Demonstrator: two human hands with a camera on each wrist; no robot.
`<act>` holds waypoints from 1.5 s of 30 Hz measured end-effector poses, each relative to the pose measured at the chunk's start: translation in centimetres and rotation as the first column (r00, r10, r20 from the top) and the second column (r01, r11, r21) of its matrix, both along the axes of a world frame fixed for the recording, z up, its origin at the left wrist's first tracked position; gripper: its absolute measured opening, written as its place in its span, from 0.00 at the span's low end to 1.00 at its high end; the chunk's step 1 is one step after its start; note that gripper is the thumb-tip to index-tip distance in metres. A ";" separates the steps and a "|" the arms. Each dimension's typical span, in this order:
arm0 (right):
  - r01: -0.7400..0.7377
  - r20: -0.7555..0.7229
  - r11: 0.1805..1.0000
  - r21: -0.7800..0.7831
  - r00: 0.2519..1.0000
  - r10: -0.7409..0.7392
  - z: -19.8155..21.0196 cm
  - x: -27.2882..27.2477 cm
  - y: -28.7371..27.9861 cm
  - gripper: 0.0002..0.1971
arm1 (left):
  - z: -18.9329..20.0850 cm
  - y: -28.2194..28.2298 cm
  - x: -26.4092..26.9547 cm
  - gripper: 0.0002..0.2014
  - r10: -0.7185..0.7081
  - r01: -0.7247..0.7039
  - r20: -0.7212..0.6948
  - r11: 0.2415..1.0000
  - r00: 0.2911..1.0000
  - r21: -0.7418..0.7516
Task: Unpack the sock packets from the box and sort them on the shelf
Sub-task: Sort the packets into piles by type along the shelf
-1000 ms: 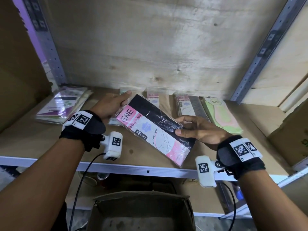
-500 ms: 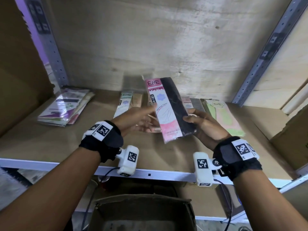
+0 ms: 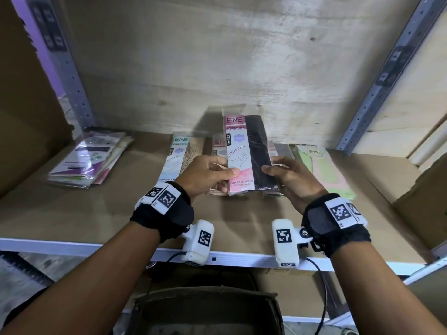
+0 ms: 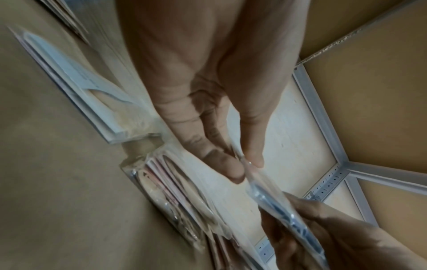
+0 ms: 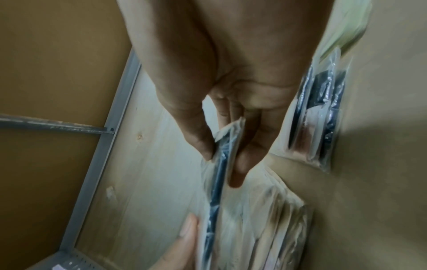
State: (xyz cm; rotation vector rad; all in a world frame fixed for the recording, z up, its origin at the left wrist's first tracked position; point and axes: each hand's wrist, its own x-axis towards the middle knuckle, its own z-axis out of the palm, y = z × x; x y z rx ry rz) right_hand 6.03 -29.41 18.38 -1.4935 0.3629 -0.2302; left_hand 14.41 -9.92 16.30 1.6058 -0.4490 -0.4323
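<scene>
Both hands, left (image 3: 210, 174) and right (image 3: 289, 179), are pinching the black packet's (image 3: 249, 151) near edges, thumbs opposing fingers, holding it upright, probably to match it to a shelf (image 3: 72, 213) pile.

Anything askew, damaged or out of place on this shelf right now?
Only the stack of packets at the shelf's left end: it lies fanned and angled, unlike the straighter row at the back. The black sock packet, held by the left hand and right hand, looks intact.
</scene>
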 end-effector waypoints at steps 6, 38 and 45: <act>0.124 0.004 0.905 -0.407 0.991 -0.133 0.3 1.2 -2.1 0.19 | 1.2 -2.6 0.4 0.18 0.066 -0.071 0.071 0.995 0.995 0.066; 0.118 -0.201 0.742 -0.660 0.924 -0.326 -1.5 1.3 -9.9 0.13 | 2.6 -14.5 2.1 0.24 -0.022 -0.201 0.303 0.704 0.953 0.681; 0.121 -0.202 0.736 -0.666 0.921 -0.334 -1.5 1.1 -9.5 0.12 | 2.4 -14.6 1.9 0.27 -0.044 -0.231 0.337 0.647 0.940 0.727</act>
